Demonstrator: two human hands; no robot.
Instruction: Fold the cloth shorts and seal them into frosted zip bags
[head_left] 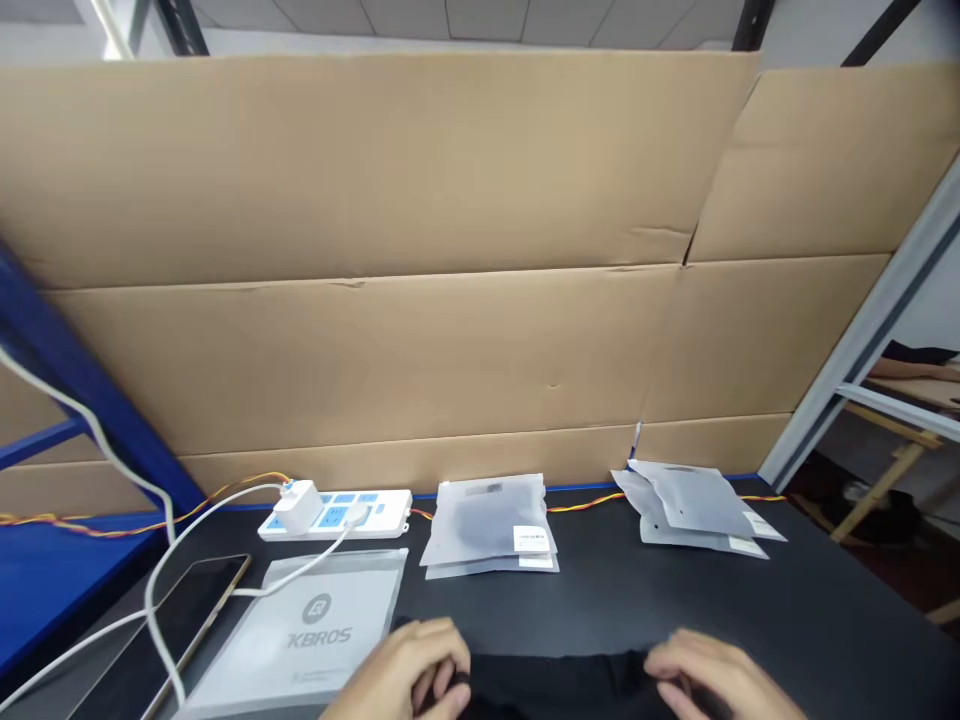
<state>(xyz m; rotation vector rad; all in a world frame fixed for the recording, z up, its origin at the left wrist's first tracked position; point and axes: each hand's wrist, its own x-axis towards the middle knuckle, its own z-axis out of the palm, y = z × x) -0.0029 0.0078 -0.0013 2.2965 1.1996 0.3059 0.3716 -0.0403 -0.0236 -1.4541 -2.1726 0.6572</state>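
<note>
A piece of black cloth (559, 685) stretches between my two hands at the bottom edge of the view; its lower part is cut off. My left hand (416, 672) pinches its left end with curled fingers. At the right end, my right hand (716, 678) grips the cloth between thumb and fingers. Just left of my left hand lies a flat frosted plastic bag (315, 625) printed with a logo and "KBROS". The cloth is hard to tell from the dark tabletop beneath it.
Behind my hands lie two stacks of frosted bags, a middle stack (487, 525) and a right stack (690, 505), with white labels. A white power strip (386, 512) with plugs and cables stands at the back left. A tablet (169, 635) lies left. Cardboard (420, 350) walls the back.
</note>
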